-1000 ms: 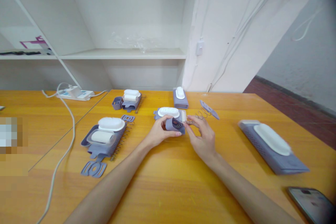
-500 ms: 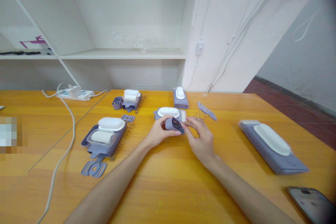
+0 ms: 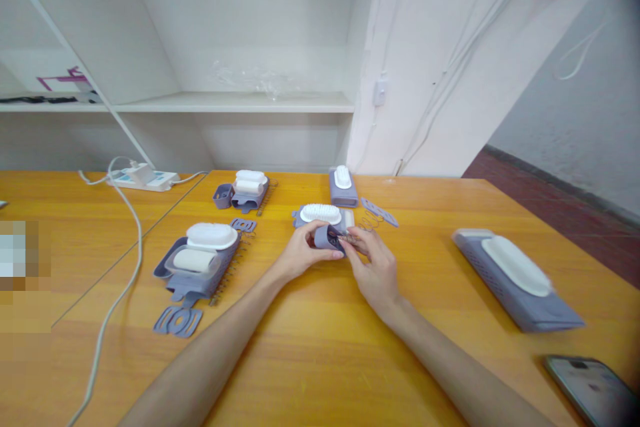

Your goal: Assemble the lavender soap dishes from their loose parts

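Cup (image 3: pixel 323 238), purple-grey and tilted, is held over the wooden table (image 3: pixel 310 347), the left hand's (image 3: pixel 303 253) fingers clamped round it. Just right of the cup, the right hand (image 3: pixel 374 270) pinches a wire coil (image 3: pixel 349 239) at the cup's mouth, thumb against fingers. Just beyond the cup sits a white bristled brush (image 3: pixel 321 214); beyond and right of it, a slotted plate (image 3: pixel 379 211); well right, a phone (image 3: pixel 593 387).

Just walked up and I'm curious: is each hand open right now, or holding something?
Left hand: closed around a small grey-purple cup.
Right hand: closed, fingertips pinching a coiled wire at the cup's opening.
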